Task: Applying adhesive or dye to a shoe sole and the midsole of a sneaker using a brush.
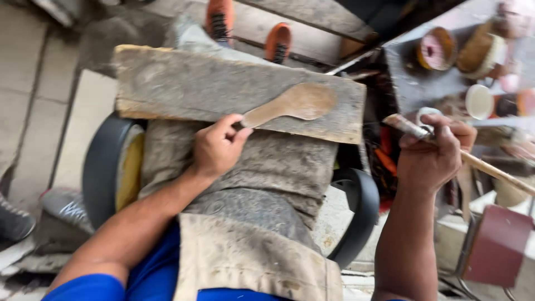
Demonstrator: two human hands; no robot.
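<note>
Spoon blank [290,106], wooden, flat on plank [184,83] across lap; handle pinched by left hand [214,150], likely steadying it. Right hand [432,153] off right, closed round brush [423,132], held clear.

Counted at the workbench

There was one wooden spoon [290,104], one plank [184,86], one brush [446,146], two orange sandals [248,30], two hands, and two grey shoes [42,214].

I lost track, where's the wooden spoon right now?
In the head view, the wooden spoon lies on the grey plank, centre frame, its handle pinched by the left hand.
</note>
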